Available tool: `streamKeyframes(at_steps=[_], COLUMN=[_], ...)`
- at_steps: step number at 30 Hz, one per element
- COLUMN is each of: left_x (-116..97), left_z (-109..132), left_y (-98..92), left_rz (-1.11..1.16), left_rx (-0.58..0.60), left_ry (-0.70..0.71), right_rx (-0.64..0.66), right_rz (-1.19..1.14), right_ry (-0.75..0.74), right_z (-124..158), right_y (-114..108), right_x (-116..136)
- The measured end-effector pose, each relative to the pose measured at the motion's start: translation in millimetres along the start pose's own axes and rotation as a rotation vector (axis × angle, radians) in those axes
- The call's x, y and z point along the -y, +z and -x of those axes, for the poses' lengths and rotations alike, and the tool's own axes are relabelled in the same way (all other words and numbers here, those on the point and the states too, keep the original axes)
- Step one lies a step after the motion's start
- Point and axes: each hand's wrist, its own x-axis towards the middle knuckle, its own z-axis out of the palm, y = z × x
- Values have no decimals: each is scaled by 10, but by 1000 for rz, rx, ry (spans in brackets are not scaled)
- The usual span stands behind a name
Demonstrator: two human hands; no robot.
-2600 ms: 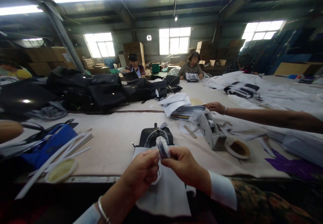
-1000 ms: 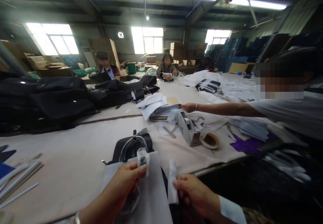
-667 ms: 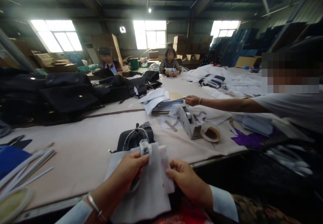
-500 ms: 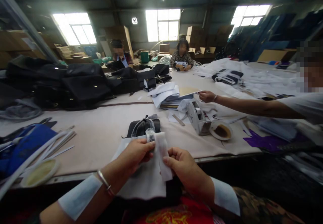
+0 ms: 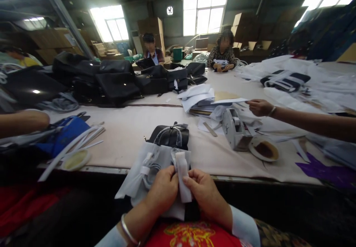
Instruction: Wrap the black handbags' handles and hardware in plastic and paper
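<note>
Between my two hands is a narrow folded strip of white foam wrap [image 5: 183,173]. My left hand [image 5: 164,187] pinches its left side, and my right hand [image 5: 202,187] grips its right edge with thumb and fingers. Beneath them a white foam sheet [image 5: 130,180] drapes over the near table edge, with a grey coiled strap [image 5: 152,174] partly wrapped in white lying on it. Just beyond sits a black bag [image 5: 160,135], its handle covered in clear plastic. What lies under the sheet is mostly hidden.
A tape dispenser [image 5: 236,130], a bowl of brown stuff [image 5: 264,148] and a paper stack [image 5: 198,96] stand to the right. A co-worker's arm [image 5: 303,119] reaches in there. Black bags [image 5: 116,80] line the left; a yellowish dish [image 5: 75,160] sits at the near left edge.
The foam strip is now folded narrower, and my hands are closer together. The grey strap on the sheet has come into sight. The view has turned left; a co-worker's arm appears at left.
</note>
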Motion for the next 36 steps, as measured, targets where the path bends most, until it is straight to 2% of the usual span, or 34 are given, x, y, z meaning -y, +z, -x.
streamKeyframes(at_steps=[6, 8, 11, 13, 17, 19, 23, 27, 30, 33, 36], left_x=[89, 96, 113, 148, 255, 294, 329, 407, 466, 432, 307], left_z=[60, 69, 75, 73, 62, 53, 17, -48, -78, -56, 11], left_y=[-26, -1, 84, 140, 194, 203, 207, 193, 181, 148, 59], left_rz=[170, 161, 32, -32, -96, -151, -187, -155, -206, -260, -271], left_rx=[67, 25, -120, -194, -256, -280, -270, -253, -265, -248, -117], left_ry=[-57, -42, -41, -33, 62, 131, 258, 311, 293, 244, 167], right_rx=[-9, -23, -37, -26, 130, 147, 0, -85, -139, -201, -241], right_rz=[20, 41, 90, 196, 631, 736, 844, 906, 901, 896, 827], right_ry=[42, 46, 36, -9, -165, -152, -141, -118, -143, -198, -208], right_z=[-50, -59, -43, -16, -12, -80, -331, -539, -572, -564, -573], right_y=[18, 36, 44, 0, -187, -235, -61, 239, 334, 320, 279], right_x=[-39, -59, -64, -15, 263, 429, 597, 559, 487, 412, 348])
